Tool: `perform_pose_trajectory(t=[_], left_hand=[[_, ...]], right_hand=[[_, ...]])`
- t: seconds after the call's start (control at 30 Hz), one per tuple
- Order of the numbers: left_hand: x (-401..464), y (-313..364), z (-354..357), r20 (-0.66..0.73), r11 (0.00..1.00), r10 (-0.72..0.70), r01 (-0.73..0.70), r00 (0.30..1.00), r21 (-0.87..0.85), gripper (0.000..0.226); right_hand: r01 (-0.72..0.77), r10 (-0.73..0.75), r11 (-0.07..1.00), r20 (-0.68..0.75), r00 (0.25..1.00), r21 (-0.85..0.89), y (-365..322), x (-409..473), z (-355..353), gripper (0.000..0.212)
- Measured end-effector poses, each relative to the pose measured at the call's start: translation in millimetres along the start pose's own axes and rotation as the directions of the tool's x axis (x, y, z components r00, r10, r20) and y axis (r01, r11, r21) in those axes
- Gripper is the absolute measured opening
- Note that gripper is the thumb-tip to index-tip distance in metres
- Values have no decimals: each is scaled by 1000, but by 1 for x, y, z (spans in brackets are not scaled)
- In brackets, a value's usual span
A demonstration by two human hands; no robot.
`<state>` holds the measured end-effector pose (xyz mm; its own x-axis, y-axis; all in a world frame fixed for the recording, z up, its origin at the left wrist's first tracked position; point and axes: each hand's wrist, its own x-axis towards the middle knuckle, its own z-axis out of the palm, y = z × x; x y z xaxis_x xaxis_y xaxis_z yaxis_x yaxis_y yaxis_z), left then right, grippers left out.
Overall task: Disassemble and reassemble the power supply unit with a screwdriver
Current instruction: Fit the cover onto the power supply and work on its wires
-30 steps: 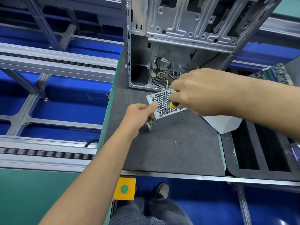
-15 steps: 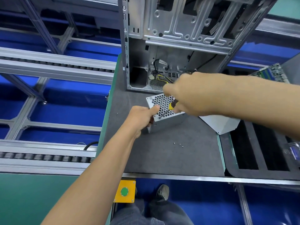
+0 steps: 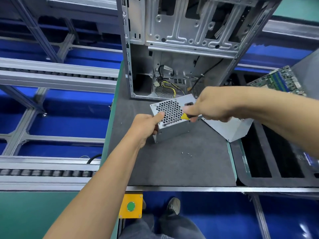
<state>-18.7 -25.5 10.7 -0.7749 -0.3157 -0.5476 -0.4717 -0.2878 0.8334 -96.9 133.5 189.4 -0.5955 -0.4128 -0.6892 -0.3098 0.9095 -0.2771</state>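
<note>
- Grey metal power supply unit point(image 3: 172, 118) sits on the tabletop point(image 3: 172, 166), between both hands; left hand point(image 3: 145, 128) grips its near-left corner
- right hand point(image 3: 214, 107) curls round the yellow-handled screwdriver point(image 3: 184, 116); tip at the grille's lower-left corner
- loose screws point(image 3: 187, 153) lie just beyond the left wrist

Arms: we note both forearms point(image 3: 96, 173) bare, no sleeves in view.
Legs: dark grey trousers point(image 3: 174, 226).
Feet: grey shoes point(image 3: 174, 205), worn-looking.
</note>
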Motion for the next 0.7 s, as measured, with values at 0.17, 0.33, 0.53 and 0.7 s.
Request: perform_pose_trajectory(t=[0.17, 0.33, 0.53, 0.7], left_hand=[[1, 3, -5, -13, 993, 51, -49, 999, 110, 49], [7, 20, -22, -76, 973, 131, -114, 988, 199, 47], [5, 3, -50, 150, 938, 241, -270, 959, 218, 29], [20, -10, -65, 111, 917, 304, -322, 946, 237, 59]], right_hand=[[118, -104, 890, -56, 993, 439, 76, 4, 8, 38], [168, -19, 675, -210, 977, 718, 155, 9, 45, 19], [303, 130, 402, -382, 915, 864, 249, 8, 103, 24], [368, 506, 119, -375, 777, 922, 314, 3, 126, 28]])
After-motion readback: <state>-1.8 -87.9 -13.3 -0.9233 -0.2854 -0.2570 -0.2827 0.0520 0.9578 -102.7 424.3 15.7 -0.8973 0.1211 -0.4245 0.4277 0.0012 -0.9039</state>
